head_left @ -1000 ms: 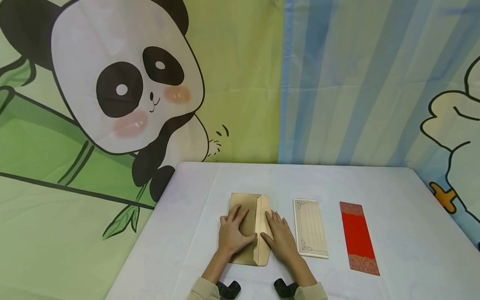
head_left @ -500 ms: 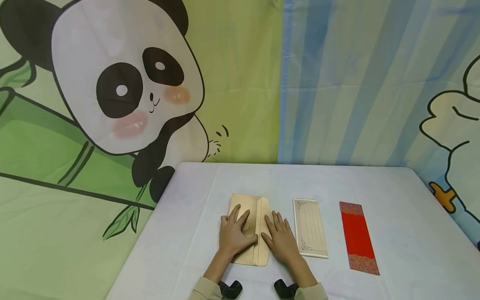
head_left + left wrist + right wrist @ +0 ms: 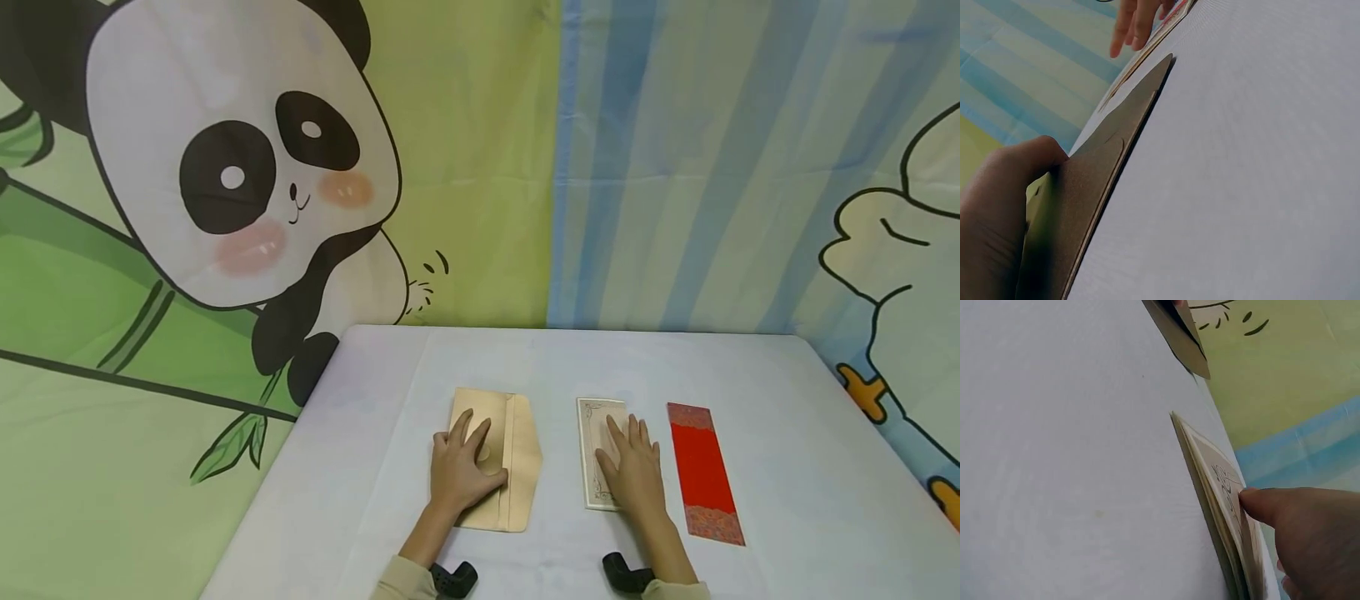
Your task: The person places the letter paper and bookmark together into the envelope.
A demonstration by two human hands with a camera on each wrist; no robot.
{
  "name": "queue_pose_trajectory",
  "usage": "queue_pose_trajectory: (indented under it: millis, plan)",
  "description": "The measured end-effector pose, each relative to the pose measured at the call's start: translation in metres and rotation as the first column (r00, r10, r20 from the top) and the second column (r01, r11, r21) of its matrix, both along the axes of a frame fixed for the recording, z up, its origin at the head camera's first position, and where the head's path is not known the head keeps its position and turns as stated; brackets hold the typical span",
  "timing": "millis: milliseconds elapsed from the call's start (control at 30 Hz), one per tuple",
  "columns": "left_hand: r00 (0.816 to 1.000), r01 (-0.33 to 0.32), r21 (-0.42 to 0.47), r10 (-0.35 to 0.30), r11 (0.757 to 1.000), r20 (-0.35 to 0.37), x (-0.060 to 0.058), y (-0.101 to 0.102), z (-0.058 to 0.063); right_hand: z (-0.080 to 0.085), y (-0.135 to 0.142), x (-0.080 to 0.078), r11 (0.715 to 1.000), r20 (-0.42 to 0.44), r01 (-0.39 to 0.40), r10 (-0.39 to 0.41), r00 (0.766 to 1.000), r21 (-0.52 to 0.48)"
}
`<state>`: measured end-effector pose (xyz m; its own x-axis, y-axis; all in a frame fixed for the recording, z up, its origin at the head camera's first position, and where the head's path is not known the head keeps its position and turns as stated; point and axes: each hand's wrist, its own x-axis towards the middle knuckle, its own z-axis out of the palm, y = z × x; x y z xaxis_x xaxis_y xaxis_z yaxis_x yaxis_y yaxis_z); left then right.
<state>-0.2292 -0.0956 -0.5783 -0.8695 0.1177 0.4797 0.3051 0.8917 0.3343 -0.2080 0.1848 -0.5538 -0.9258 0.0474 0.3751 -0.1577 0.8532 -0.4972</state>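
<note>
A tan paper envelope (image 3: 525, 458) lies on the white table with its flap side on the right unfolded. My left hand (image 3: 459, 471) rests on it, fingers spread and thumb reaching across toward the flap crease. In the left wrist view the thumb touches the envelope (image 3: 1094, 194). To the right is a thin stack of lined letter paper (image 3: 592, 458) with an ornamental border. My right hand (image 3: 636, 471) lies over that stack with fingers extended, covering its right part. The right wrist view has my thumb at the top sheet of the letter paper (image 3: 1219, 481), whose edges are layered.
A red paper strip (image 3: 703, 471) with patterned ends lies right of my right hand on the white table (image 3: 780, 417). Behind the table hangs a printed cloth (image 3: 480, 167) with a panda. Black devices (image 3: 626, 575) sit at both wrists.
My right hand has left the envelope flap and moved right onto the letter paper. The flap now lies flatter and wider to the right. My left hand stays on the envelope.
</note>
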Motion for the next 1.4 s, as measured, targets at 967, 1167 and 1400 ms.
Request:
queue_pose_trajectory:
  millis: [967, 1167, 1400]
  plan:
    - [1.000, 0.001, -0.001, -0.001, 1.000, 0.010, 0.002, -0.001, 0.001, -0.011, 0.006, 0.001, 0.931, -0.055, -0.040, 0.021, 0.998, -0.362]
    - [1.000, -0.001, -0.003, 0.001, 1.000, 0.020, 0.002, -0.002, 0.000, -0.001, 0.005, 0.003, 0.741, 0.173, 0.038, 0.107, 0.979, -0.670]
    - [1.000, 0.002, -0.001, -0.002, 1.000, 0.015, 0.003, -0.002, 0.001, 0.003, 0.000, 0.004, 0.449, 0.232, 0.088, 0.279, 0.932, -0.889]
